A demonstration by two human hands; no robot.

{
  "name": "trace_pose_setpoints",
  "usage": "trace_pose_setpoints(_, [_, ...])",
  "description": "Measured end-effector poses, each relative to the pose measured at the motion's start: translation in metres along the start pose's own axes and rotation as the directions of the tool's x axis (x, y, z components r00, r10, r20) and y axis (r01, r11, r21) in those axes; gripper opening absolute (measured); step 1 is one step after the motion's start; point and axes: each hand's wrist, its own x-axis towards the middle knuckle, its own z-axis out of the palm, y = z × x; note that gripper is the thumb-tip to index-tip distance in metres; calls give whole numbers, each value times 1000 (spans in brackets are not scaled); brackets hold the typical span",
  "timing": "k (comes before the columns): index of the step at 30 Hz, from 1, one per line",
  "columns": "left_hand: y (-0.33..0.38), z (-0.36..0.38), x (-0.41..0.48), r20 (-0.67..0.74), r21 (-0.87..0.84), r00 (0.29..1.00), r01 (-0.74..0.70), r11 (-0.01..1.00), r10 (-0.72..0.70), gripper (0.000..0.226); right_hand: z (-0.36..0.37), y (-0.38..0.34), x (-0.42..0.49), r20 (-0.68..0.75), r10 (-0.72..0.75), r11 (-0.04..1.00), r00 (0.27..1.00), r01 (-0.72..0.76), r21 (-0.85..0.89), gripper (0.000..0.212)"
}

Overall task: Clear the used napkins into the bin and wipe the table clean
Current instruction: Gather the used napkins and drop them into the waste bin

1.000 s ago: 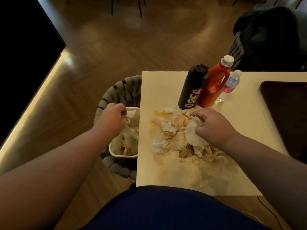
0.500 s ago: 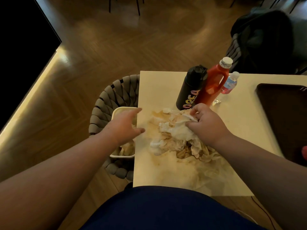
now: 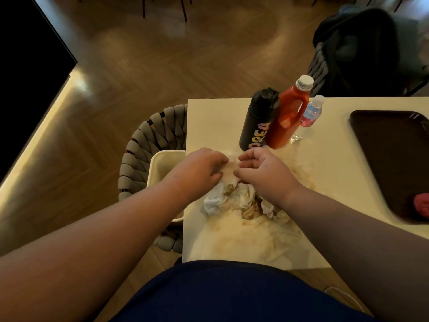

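A heap of crumpled, brown-stained napkins (image 3: 234, 198) lies on the cream table (image 3: 213, 122), near its left edge. My left hand (image 3: 202, 168) and my right hand (image 3: 262, 173) meet over the far end of the heap, fingers pinched on the same napkin between them. A cream bin (image 3: 162, 161) stands just off the table's left edge on a woven grey chair (image 3: 144, 145); my left forearm covers most of it. Brown smears (image 3: 250, 242) stain the table in front of the heap.
A black bottle (image 3: 257, 122), a red bottle (image 3: 290, 117) and a small water bottle (image 3: 311, 112) stand just behind my hands. A dark tray (image 3: 390, 154) with a pink thing (image 3: 421, 203) lies at the right. A dark bag sits on a far chair (image 3: 352, 52).
My left hand left the bin, crossed onto the table and closed on the napkin beside my right hand. The right hand stayed on the heap's far end.
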Motion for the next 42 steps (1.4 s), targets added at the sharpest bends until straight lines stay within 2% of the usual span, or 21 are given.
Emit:
trace_pose_setpoints(4, [-43, 0, -1, -13, 127, 993, 114, 985, -113, 26, -15, 8, -3, -22, 35, 998, 999, -36, -55, 31])
trace_pose_setpoints(10, [-95, 2, -2, -45, 217, 945, 327, 920, -325, 23, -47, 27, -7, -129, 82, 989, 988, -97, -110, 24])
trace_pose_setpoints(14, [-111, 20, 5, 65, 243, 878, 447, 861, -474, 32, -69, 46, -15, -193, 126, 977, 973, -155, -145, 23])
trace_pose_setpoints(17, [-114, 34, 5, 145, 219, 820, 519, 826, -553, 55, -81, 61, -22, -236, 149, 970, 960, -188, -153, 22])
trace_pose_setpoints(20, [-112, 42, 3, 152, 241, 878, 412, 879, -454, 82, -89, 76, -28, -273, 163, 957, 948, -219, -188, 24])
trace_pose_setpoints(25, [-87, 42, 14, 111, 179, 923, 346, 921, -368, 91, -93, 91, -34, -297, 175, 948, 939, -242, -209, 26])
trace_pose_setpoints(31, [-58, 44, 23, 75, 194, 974, 194, 962, -212, 81, -97, 96, -40, -309, 164, 947, 937, -238, -218, 27])
trace_pose_setpoints(37, [-30, 59, 21, 179, 237, 980, 46, 970, -91, 81, -100, 106, -49, -312, 155, 938, 938, -239, -252, 28])
trace_pose_setpoints(42, [-17, 76, 39, 213, 222, 975, 8, 975, -57, 64, -102, 115, -58, -321, 156, 934, 934, -245, -260, 28])
